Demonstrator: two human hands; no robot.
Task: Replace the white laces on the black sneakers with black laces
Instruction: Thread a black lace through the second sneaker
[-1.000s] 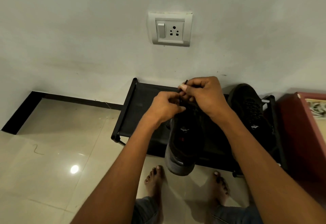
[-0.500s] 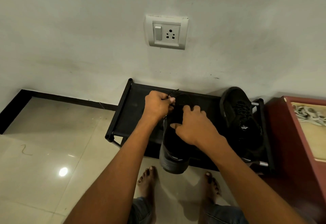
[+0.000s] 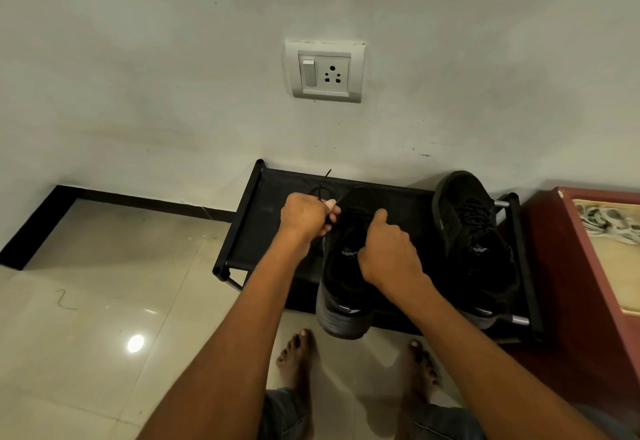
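Head view: the left hand (image 3: 304, 216) is curled into a fist beside the upper left edge of a black sneaker (image 3: 346, 266), its grip clamped on a black lace (image 3: 323, 185). The lace forms a small loop above the knuckles, and one thin end sticks up toward the wall. The right hand (image 3: 388, 252) lies on top of the same sneaker, over the tongue and eyelet area, with the thumb raised and the fingers bent down into the lacing; its grip seems to be pinched on the lace or the upper there, though the dark shoe hides exactly what the fingertips hold.

This sneaker sits on a low black shoe rack (image 3: 273, 231) against the wall, its toe pointing toward the person and hanging over the rack's front edge. A second black sneaker (image 3: 471, 242), laced in black, rests on the right part of the rack, well apart from the hands.

Just beside the rack on the right stands a red cabinet (image 3: 568, 266), and a heap of white laces (image 3: 609, 219) lies on its top. A switch and socket plate (image 3: 325, 72) is fixed to the wall above the rack. Two bare feet (image 3: 298, 360) stand on the glossy tiled floor (image 3: 104, 301) below the sneaker's toe.
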